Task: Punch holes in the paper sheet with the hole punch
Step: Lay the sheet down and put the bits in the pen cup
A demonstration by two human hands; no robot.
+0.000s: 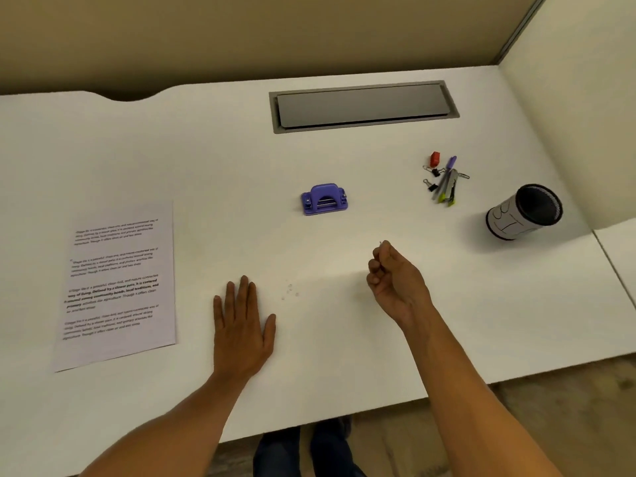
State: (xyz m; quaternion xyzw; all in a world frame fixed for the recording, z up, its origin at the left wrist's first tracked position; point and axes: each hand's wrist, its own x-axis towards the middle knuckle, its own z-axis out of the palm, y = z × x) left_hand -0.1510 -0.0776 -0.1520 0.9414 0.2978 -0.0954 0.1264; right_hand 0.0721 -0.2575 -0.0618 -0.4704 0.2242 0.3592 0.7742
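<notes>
Our left hand (242, 330) lies flat on the desk (344, 339), our right hand (392, 280) pinches a tiny scrap, seemingly clearing chads (290, 291); punch (324, 199) and paper (118, 287) lie untouched.

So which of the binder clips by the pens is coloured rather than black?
The red binder clip, farthest back in the cluster; the two small black binder clips lie nearer.
</notes>
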